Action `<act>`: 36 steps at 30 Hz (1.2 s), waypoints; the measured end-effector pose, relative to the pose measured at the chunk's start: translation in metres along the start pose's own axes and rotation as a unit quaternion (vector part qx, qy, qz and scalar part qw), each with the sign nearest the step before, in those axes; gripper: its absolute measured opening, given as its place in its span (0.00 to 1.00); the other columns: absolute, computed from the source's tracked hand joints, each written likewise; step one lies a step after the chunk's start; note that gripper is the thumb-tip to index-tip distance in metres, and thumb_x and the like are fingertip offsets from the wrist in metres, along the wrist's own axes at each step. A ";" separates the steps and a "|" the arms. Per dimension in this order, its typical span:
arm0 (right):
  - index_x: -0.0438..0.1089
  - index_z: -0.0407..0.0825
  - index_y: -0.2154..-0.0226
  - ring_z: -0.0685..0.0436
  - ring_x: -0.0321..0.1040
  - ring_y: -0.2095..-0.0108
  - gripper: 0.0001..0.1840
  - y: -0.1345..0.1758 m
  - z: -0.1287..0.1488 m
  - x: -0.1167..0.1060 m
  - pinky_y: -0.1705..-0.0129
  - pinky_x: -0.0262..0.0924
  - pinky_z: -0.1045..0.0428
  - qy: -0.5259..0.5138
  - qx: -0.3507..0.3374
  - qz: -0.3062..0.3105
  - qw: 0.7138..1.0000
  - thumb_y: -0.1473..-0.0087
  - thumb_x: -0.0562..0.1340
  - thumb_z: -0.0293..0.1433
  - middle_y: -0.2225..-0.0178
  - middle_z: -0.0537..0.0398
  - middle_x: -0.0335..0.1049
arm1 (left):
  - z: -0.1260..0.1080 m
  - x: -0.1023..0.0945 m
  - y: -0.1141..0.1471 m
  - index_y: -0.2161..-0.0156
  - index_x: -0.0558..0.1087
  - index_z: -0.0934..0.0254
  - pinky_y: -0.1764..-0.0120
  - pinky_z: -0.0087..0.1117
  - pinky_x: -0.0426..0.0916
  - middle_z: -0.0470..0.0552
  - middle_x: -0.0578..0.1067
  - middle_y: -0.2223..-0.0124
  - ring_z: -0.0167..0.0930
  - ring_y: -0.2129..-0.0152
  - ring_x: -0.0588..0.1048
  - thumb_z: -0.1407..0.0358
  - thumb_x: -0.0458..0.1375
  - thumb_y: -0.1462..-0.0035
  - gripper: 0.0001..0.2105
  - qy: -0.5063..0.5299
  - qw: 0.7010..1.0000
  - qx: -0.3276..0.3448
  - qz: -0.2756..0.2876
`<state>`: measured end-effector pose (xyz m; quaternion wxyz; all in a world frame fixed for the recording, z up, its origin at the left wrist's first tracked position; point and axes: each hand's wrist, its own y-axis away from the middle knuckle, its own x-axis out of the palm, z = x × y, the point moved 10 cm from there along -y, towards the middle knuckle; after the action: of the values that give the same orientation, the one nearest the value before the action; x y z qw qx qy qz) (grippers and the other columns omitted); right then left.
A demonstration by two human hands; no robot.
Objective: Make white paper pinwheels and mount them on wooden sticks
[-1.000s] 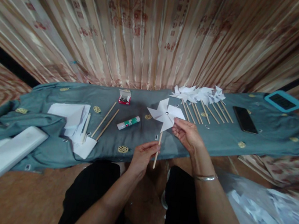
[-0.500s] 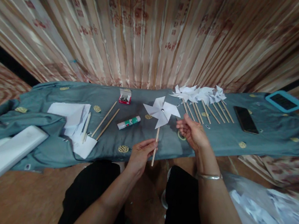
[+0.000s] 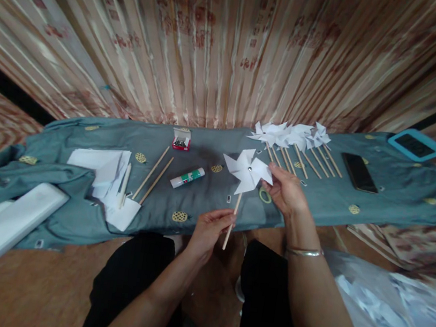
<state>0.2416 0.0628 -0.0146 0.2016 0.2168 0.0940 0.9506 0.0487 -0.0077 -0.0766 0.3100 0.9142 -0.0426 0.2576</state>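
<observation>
A white paper pinwheel [image 3: 246,181], with a silver pin at its centre, is held up over the front of the cloth-covered table. My left hand [image 3: 211,230] pinches its wooden stick low down, so that the stick's end sticks out below the fingers. At the right-hand blade, my right hand [image 3: 285,191] has its fingers closed around the blade's tip, partly hidden behind the paper. Just below that blade lies a roll of greenish tape [image 3: 265,195]. Behind the right hand, several finished pinwheels [image 3: 298,137] lie in a row with their sticks pointing forward.
Left of the middle are a glue stick [image 3: 187,177], a red box of pins [image 3: 181,141], two loose sticks [image 3: 150,173] and white paper sheets [image 3: 107,167]. A white power bank-like device [image 3: 15,221] lies far left. To the right are a phone [image 3: 358,171] and a blue-framed device [image 3: 417,145].
The pinwheel and my left hand have shifted right and slightly down, and the stick now leans. My right hand, apart from the paper before, now meets the right blade.
</observation>
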 end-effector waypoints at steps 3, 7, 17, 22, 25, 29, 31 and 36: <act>0.71 0.49 0.79 0.54 0.68 0.79 0.15 0.000 -0.001 0.002 0.80 0.63 0.60 0.002 0.004 0.009 1.000 0.68 0.75 0.34 0.79 0.63 0.73 | -0.001 0.000 0.000 0.72 0.81 0.66 0.69 0.26 0.65 0.48 0.77 0.76 0.23 0.79 0.70 0.62 0.74 0.74 0.18 -0.003 1.000 0.004 -0.004; 0.70 0.48 0.79 0.54 0.67 0.81 0.16 0.000 -0.002 0.007 0.81 0.61 0.59 0.010 -0.001 0.032 0.999 0.69 0.76 0.35 0.81 0.62 0.73 | -0.003 -0.002 0.000 0.72 0.80 0.66 0.69 0.26 0.66 0.48 0.77 0.76 0.23 0.79 0.71 0.62 0.74 0.73 0.17 -0.004 1.000 0.009 -0.013; 0.71 0.49 0.79 0.52 0.67 0.80 0.17 0.003 -0.009 0.009 0.78 0.64 0.57 0.012 0.015 0.030 0.999 0.72 0.77 0.36 0.81 0.60 0.73 | -0.007 -0.002 -0.001 0.72 0.81 0.66 0.67 0.26 0.67 0.49 0.79 0.74 0.23 0.78 0.71 0.63 0.74 0.73 0.17 0.016 1.000 0.020 -0.012; 0.72 0.49 0.79 0.53 0.67 0.80 0.16 0.006 -0.012 0.014 0.76 0.65 0.58 0.020 0.028 0.042 0.999 0.70 0.76 0.36 0.80 0.59 0.73 | -0.007 -0.005 -0.003 0.73 0.80 0.66 0.67 0.27 0.67 0.49 0.79 0.74 0.23 0.78 0.71 0.64 0.74 0.73 0.16 0.020 0.999 0.024 -0.023; 0.72 0.49 0.78 0.54 0.67 0.80 0.16 0.007 -0.014 0.016 0.75 0.65 0.59 0.026 0.028 0.051 0.998 0.69 0.76 0.37 0.82 0.60 0.71 | -0.008 -0.006 -0.004 0.73 0.80 0.66 0.66 0.28 0.67 0.50 0.79 0.72 0.24 0.77 0.72 0.64 0.74 0.73 0.16 0.022 0.999 0.029 -0.022; 0.72 0.48 0.78 0.55 0.67 0.80 0.16 0.009 -0.016 0.015 0.77 0.64 0.60 0.029 0.040 0.045 0.998 0.70 0.76 0.36 0.82 0.60 0.71 | -0.009 -0.006 -0.005 0.73 0.80 0.66 0.66 0.28 0.67 0.51 0.80 0.71 0.24 0.77 0.72 0.64 0.74 0.72 0.16 0.018 0.999 0.034 -0.021; 0.72 0.48 0.79 0.55 0.67 0.81 0.16 0.010 -0.018 0.016 0.77 0.63 0.60 0.030 0.050 0.042 0.997 0.71 0.77 0.35 0.82 0.60 0.72 | -0.010 -0.005 -0.004 0.73 0.80 0.66 0.66 0.28 0.68 0.51 0.80 0.71 0.24 0.76 0.72 0.63 0.74 0.72 0.16 0.019 0.999 0.035 -0.019; 0.73 0.47 0.79 0.56 0.67 0.80 0.18 0.012 -0.019 0.020 0.78 0.63 0.62 0.035 0.056 0.049 0.997 0.73 0.77 0.37 0.82 0.60 0.72 | -0.011 -0.005 -0.003 0.73 0.80 0.66 0.65 0.27 0.68 0.50 0.79 0.72 0.23 0.77 0.72 0.63 0.74 0.74 0.17 0.031 0.999 0.031 -0.017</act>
<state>0.2123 0.0583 -0.0208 0.1385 0.1982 0.1432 0.9597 0.0406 0.0009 -0.0731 0.2875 0.9154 -0.0092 0.2817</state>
